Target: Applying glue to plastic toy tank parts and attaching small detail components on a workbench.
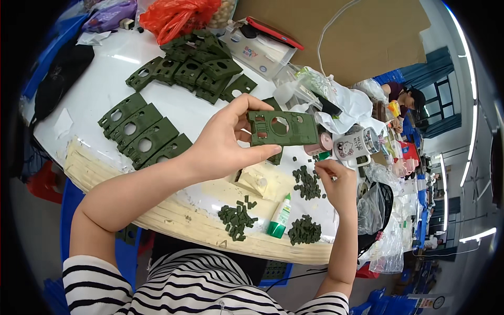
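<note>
Green plastic panel [282,127] sits pinched in your left hand [223,144], raised above the table [94,100]. Below the grip, your right hand [336,181] nips what seems a tiny green piece. Fitting looks underway; next, align it carefully against the panel.

The green panel [282,128] in the left hand [223,144] looks like matt moulded plastic, as do the panels [144,132] near the tabletop's left edge. The tabletop [100,89] is glossy white; its near edge shows pale, rough layered wood. The glue bottle [280,216] is smooth plastic.
</note>
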The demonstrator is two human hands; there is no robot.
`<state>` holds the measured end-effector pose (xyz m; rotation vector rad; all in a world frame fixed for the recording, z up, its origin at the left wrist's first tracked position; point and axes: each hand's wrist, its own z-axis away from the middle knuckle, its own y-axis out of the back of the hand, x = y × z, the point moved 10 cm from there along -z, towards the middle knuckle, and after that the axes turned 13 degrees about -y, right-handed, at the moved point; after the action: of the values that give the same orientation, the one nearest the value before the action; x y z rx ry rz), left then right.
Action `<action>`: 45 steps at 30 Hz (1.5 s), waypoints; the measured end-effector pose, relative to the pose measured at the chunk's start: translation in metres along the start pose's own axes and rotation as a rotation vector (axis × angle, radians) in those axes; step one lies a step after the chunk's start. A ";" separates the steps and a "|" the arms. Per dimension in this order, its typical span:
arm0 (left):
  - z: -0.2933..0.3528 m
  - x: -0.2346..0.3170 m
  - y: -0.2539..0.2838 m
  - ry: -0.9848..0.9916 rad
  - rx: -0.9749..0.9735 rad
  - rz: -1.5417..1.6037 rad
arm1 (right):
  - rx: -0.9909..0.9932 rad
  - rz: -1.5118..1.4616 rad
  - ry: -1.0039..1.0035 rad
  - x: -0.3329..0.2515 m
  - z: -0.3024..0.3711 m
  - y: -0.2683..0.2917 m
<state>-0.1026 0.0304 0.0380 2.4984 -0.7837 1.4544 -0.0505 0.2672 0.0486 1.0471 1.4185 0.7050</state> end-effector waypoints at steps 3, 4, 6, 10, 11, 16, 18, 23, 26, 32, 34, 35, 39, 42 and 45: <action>-0.001 0.002 0.002 -0.016 0.016 0.002 | 0.151 -0.201 0.075 -0.040 0.001 0.032; -0.001 0.003 0.001 -0.044 0.025 0.008 | 0.163 -0.284 0.092 -0.049 0.002 0.039; 0.000 0.006 0.001 -0.067 0.028 -0.015 | 0.148 -0.429 0.078 -0.060 0.003 0.043; -0.002 0.006 -0.009 -0.003 -0.047 -0.001 | 0.168 -0.838 -0.037 -0.054 0.007 0.036; -0.001 0.008 -0.009 -0.002 -0.061 -0.012 | 0.144 -0.841 -0.039 -0.049 0.010 0.032; 0.005 0.010 -0.020 -0.013 -0.160 -0.132 | 0.087 -0.949 -0.046 -0.034 0.020 0.019; 0.008 0.011 -0.025 -0.040 -0.198 -0.208 | 0.085 -0.993 -0.108 -0.036 0.023 0.020; 0.011 0.015 -0.030 -0.131 -0.202 -0.282 | -0.029 -1.051 -0.152 -0.038 0.023 0.006; 0.011 0.020 -0.033 -0.192 -0.212 -0.347 | -0.059 -1.070 -0.185 -0.043 0.023 0.004; 0.011 0.025 -0.035 -0.243 -0.221 -0.406 | 0.019 -0.947 -0.049 -0.051 0.023 0.016; 0.012 0.025 -0.036 -0.258 -0.225 -0.413 | 0.063 -0.867 -0.013 -0.052 0.026 0.020; 0.012 0.026 -0.037 -0.271 -0.227 -0.418 | 0.082 -0.838 0.010 -0.053 0.027 0.021; 0.014 0.024 -0.038 -0.246 -0.237 -0.425 | 0.088 -0.803 -0.010 -0.052 0.027 0.017; 0.014 0.024 -0.040 -0.254 -0.246 -0.427 | 0.079 -0.834 -0.030 -0.049 0.025 0.013; 0.015 0.023 -0.040 -0.238 -0.251 -0.433 | 0.064 -0.873 -0.038 -0.048 0.023 0.010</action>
<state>-0.0621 0.0505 0.0551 2.4654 -0.3866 0.8738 -0.0296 0.2244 0.0752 0.3923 1.6759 0.0000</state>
